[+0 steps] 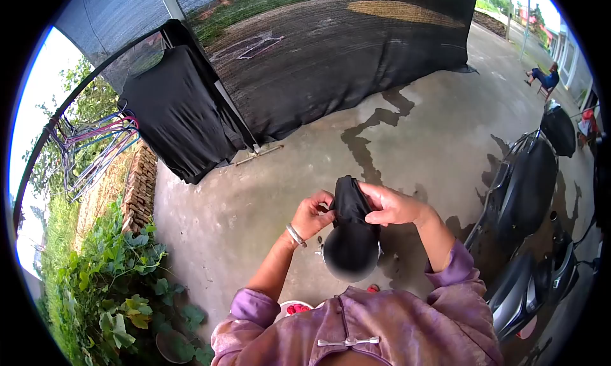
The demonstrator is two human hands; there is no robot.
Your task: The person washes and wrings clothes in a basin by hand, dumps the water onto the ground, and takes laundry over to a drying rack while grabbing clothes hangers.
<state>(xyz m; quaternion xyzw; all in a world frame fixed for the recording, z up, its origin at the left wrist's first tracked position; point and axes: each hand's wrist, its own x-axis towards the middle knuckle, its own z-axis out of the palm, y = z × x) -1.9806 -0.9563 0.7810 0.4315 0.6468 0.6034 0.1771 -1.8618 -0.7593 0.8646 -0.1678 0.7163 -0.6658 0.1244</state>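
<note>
A piece of black cloth is stretched between my two hands in front of my body. My left hand pinches its left edge, with a silver bangle on that wrist. On the opposite edge, my right hand grips the cloth between thumb and fingers. Just below the hands is a dark, blurred round shape; pale rim parts show at its sides, and I cannot make out what it is.
At the left, a black garment hangs on a rack beside several hangers. Dark netting spans the back. Parked scooters stand at right, green plants at left. A person sits far right.
</note>
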